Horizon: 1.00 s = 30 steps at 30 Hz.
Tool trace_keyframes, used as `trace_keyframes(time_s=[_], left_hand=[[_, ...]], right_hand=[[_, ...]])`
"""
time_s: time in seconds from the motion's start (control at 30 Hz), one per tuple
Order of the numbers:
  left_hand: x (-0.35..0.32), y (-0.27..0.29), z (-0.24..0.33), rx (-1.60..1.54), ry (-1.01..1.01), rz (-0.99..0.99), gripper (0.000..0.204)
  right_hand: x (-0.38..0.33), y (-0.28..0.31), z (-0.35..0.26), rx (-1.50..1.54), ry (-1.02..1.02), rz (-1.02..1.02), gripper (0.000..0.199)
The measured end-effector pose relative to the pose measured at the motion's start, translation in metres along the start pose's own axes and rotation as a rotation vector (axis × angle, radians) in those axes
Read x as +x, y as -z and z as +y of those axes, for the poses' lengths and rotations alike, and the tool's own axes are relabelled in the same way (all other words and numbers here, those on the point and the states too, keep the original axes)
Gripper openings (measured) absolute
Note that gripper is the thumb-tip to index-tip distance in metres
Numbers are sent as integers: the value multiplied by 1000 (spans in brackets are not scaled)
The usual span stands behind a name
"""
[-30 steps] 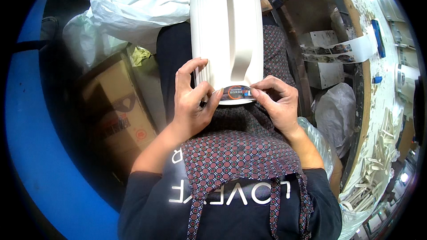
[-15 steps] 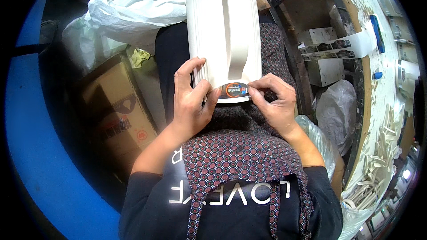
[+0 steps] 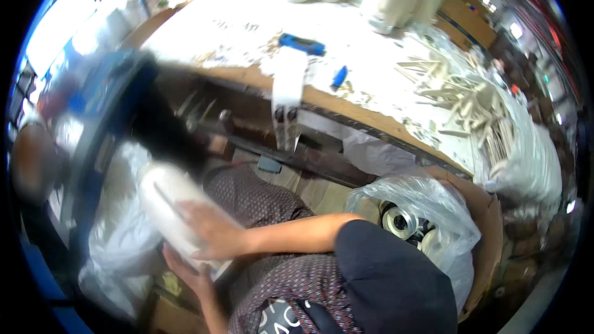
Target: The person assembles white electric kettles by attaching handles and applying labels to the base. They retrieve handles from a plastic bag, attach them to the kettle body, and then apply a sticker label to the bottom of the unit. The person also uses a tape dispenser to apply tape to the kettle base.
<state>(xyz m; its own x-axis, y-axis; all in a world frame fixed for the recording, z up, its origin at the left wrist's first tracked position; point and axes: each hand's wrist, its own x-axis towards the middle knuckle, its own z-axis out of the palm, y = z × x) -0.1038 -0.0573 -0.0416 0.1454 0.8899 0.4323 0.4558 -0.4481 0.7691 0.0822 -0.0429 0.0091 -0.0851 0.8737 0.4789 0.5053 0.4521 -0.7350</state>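
Observation:
A cream-white thermos jug (image 3: 164,201) with a long handle along one face lies aslant over my lap at the left, slightly blurred. My right hand (image 3: 213,229) reaches across my body and rests over the jug's lower half, fingers curved across its face and smeared by motion. At the near end of the jug, my left hand (image 3: 190,273) cups its lower edge from the side. The face under my right palm is hidden, so no label shows there.
A white worktable (image 3: 235,43) runs across the far side. On it are blue tools (image 3: 301,44), a hanging label strip (image 3: 289,86), cream jugs (image 3: 396,0) and a pile of handles (image 3: 470,105). An open carton (image 3: 489,253) lined with clear plastic holds round parts at right.
The view has swung right toward the worktable. The jug has shifted from upright before me to aslant at the left. My right hand has left its label pinch and lies over the jug.

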Motion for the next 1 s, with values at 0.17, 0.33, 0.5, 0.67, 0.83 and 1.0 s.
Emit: trace_keyframes(time_s=[0.17, 0.33, 0.5, 0.67, 0.83, 1.0], left_hand=[[91, 20, -13, -671, 207, 127, 92], [141, 81, 19, -983, 155, -318, 95], [171, 53, 92, -601, -289, -388, 98], [162, 38, 121, -543, -349, -444, 99], [134, 40, 55, -425, 23, -453, 91], [135, 48, 124, -787, -116, -716, 133]], right_hand=[[-43, 21, 40, -3, 378, 93, 73], [-15, 92, 10, 565, 153, -202, 49], [88, 95, -72, 207, 391, 211, 33], [90, 79, -80, -7, 696, -12, 28], [65, 74, -92, -90, 752, -34, 31], [62, 80, -81, 15, 685, -110, 43]])
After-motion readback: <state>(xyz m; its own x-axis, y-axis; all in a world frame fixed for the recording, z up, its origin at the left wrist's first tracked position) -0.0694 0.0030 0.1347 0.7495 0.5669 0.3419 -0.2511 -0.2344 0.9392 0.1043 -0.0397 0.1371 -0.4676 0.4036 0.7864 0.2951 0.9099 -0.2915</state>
